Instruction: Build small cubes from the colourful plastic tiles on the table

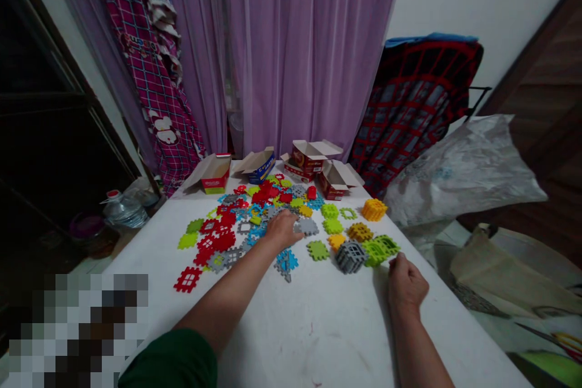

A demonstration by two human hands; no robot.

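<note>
My left hand (282,229) rests palm down on a spread of flat plastic waffle-block tiles (236,224) in red, blue, green, yellow and grey, with a grey tile (307,227) just beyond its fingertips. Nothing shows in its grip. My right hand (408,282) lies on the white table (318,339) with its fingers curled, beside a green block cube (381,250). Left of that cube stands a grey block cube (350,256). An orange-yellow cube (373,209) sits farther back.
Several open red-and-white cardboard boxes (309,156) line the table's far edge, before a purple curtain (291,54). A crumpled plastic bag (464,170) lies beyond the right edge, and a water bottle (125,211) stands low beyond the left edge.
</note>
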